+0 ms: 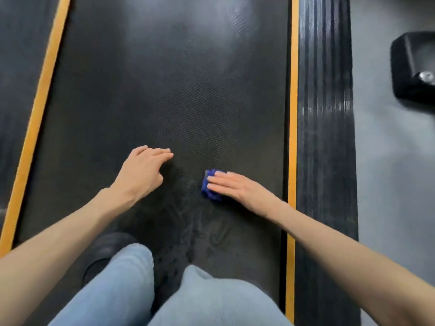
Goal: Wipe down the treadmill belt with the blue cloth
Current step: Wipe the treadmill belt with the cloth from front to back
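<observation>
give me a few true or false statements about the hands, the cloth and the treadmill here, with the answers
1. The right hand presses flat on the blue cloth. True.
2. The left hand also holds a cloth. False: it is empty, fingertips on the treadmill belt.
3. The cloth lies on the ribbed side rail. False: it lies on the belt, inside the yellow stripe.
4. The person wears light blue jeans. True.
5. The cloth is spread wide open across the belt. False: it is bunched small under the fingers.
</observation>
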A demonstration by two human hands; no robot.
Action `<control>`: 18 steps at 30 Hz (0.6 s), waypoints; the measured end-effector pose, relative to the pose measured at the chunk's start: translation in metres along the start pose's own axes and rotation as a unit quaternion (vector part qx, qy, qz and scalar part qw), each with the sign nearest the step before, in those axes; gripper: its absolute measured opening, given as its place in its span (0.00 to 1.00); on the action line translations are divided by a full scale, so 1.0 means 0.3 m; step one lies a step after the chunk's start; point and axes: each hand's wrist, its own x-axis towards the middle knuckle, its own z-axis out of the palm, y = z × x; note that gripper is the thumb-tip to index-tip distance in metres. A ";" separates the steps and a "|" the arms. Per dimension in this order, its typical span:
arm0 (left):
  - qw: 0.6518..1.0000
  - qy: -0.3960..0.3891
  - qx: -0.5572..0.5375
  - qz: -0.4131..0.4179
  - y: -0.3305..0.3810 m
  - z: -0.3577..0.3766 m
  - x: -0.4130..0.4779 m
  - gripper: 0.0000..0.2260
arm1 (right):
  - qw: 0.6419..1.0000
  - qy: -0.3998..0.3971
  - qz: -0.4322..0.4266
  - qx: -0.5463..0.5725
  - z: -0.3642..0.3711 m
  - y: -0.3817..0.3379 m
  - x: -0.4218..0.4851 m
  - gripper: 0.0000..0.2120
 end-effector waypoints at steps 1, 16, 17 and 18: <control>1.000 -0.026 0.005 0.000 0.023 0.014 -0.027 0.30 | 0.997 0.045 0.065 0.008 -0.014 0.041 0.021 0.21; 0.985 0.093 -0.138 -0.037 0.002 0.155 -0.067 0.29 | 0.985 0.104 0.139 -0.011 -0.015 0.032 -0.053 0.21; 0.985 0.095 -0.139 -0.038 0.001 0.156 -0.068 0.29 | 0.964 0.160 0.214 0.002 -0.050 0.086 -0.039 0.22; 0.985 0.098 -0.136 -0.039 0.001 0.158 -0.067 0.29 | 0.938 0.204 0.280 0.016 -0.066 0.118 -0.012 0.24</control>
